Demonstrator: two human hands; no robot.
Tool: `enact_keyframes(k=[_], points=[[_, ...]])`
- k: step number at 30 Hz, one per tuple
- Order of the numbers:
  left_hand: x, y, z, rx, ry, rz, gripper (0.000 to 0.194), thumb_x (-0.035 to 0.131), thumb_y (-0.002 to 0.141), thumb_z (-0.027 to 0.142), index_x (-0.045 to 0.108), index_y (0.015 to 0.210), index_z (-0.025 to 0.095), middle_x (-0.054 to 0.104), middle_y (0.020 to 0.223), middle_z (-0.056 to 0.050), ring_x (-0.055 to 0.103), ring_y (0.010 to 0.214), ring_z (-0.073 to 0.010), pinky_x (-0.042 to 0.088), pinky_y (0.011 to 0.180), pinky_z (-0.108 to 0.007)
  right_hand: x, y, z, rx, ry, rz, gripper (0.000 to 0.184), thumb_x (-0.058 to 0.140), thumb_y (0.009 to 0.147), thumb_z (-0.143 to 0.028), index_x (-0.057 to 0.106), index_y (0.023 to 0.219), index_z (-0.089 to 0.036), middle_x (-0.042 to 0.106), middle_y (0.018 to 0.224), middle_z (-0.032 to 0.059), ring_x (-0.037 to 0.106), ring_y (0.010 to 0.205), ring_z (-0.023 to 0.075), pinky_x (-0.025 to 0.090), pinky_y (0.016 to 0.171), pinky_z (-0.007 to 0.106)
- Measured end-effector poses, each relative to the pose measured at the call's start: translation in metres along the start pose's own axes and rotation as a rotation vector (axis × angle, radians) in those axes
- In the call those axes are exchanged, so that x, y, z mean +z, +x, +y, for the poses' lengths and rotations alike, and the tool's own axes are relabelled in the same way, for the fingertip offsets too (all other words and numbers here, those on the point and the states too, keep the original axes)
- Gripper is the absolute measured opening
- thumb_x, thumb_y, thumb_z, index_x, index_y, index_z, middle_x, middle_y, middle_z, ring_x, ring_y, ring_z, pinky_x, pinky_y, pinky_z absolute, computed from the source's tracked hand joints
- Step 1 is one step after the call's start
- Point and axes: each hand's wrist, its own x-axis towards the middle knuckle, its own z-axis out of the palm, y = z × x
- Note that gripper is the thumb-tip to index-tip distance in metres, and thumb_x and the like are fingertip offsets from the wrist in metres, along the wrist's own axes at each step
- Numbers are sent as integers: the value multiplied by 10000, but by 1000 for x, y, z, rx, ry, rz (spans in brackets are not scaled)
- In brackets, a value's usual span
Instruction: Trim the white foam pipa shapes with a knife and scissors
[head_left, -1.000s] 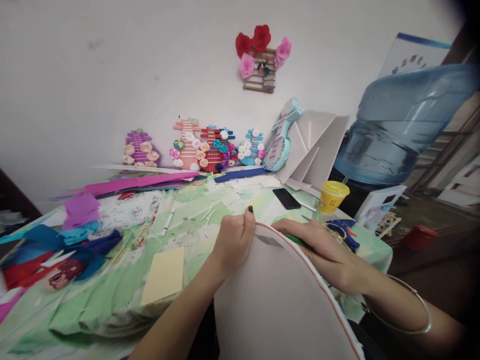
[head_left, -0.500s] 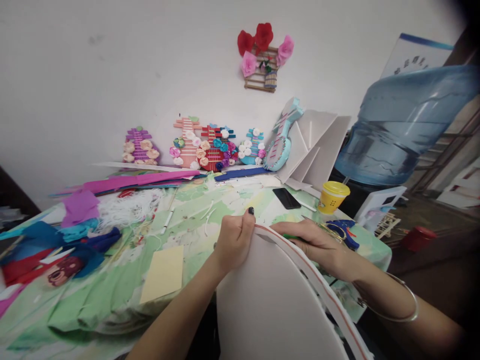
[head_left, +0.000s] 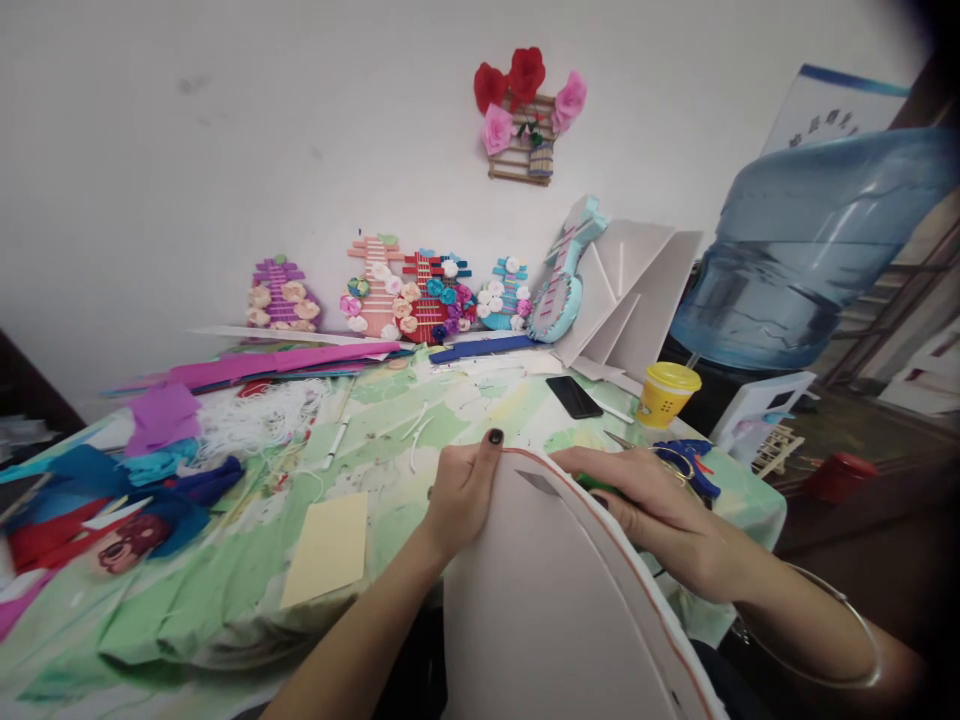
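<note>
A large white foam board (head_left: 547, 600) with a curved, red-lined edge leans up from my lap against the table. My left hand (head_left: 463, 490) grips its top left edge, thumb on the near face, fingers curled behind. My right hand (head_left: 651, 508) lies along the board's curved right edge, closed around a green tool (head_left: 596, 486) whose tip meets the edge. A bangle circles my right wrist.
The green patterned tablecloth (head_left: 225, 590) carries a cream paper sheet (head_left: 328, 548), coloured paper scraps (head_left: 150, 470), white strings, a black phone (head_left: 573, 397), a yellow cup (head_left: 665, 392) and a blue glue gun (head_left: 690, 462). Flowered craft pieces line the wall. A blue water bottle (head_left: 810, 250) stands right.
The board has tilted slightly and my left thumb has shifted along its top edge. My right hand slid a little down the curved edge with the green tool.
</note>
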Motion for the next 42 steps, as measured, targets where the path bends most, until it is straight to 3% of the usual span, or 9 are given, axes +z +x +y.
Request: enact_keyframes(k=[4, 7, 15, 22, 30, 36, 42], points=[[0, -2, 3, 92, 140, 78, 464, 364, 879, 387, 323, 469, 172, 292, 455, 44, 268, 448, -72, 218, 447, -237, -2, -2, -6, 19, -27, 10, 360, 343, 927, -267, 475, 1261, -268, 669, 954, 22, 603, 763, 154, 445, 648, 231], [-2, -1, 9, 149, 216, 50, 457, 372, 880, 358, 289, 471, 171, 287, 449, 44, 251, 453, -70, 198, 443, -239, -4, -2, -9, 40, -32, 0, 339, 350, 922, -269, 508, 1222, -266, 673, 920, 21, 600, 744, 152, 451, 635, 231], [-3, -8, 9, 159, 154, 46, 457, 363, 887, 366, 258, 485, 176, 241, 463, 49, 234, 447, -64, 205, 445, -237, -4, -1, -17, 60, 47, -50, 329, 349, 930, -297, 514, 1214, -268, 662, 923, 17, 582, 737, 146, 448, 651, 234], [-5, -10, 10, 167, 108, 24, 422, 363, 880, 319, 262, 494, 181, 226, 475, 49, 239, 445, -67, 214, 462, -244, 3, -9, 1, 75, 137, -68, 339, 367, 933, -307, 485, 1250, -290, 642, 958, -4, 566, 770, 132, 419, 646, 210], [-5, -13, 7, 117, 92, 14, 410, 362, 873, 305, 258, 495, 187, 225, 488, 46, 250, 459, -75, 226, 480, -253, 2, -4, 7, 97, 226, -140, 368, 349, 935, -361, 532, 1227, -231, 636, 847, 21, 545, 733, 142, 399, 615, 224], [-4, -11, 7, 104, 129, -12, 407, 349, 876, 299, 259, 495, 186, 232, 480, 47, 258, 458, -75, 226, 485, -254, 10, -5, 21, 81, 277, -112, 379, 357, 931, -383, 570, 1172, -184, 584, 737, 9, 481, 641, 118, 352, 557, 222], [-7, -2, 14, 174, 226, -53, 407, 325, 883, 297, 260, 497, 185, 230, 461, 50, 248, 445, -75, 220, 484, -254, 10, -3, 15, 43, 227, -44, 368, 331, 934, -390, 602, 1050, -170, 571, 740, 16, 485, 647, 120, 362, 584, 229]])
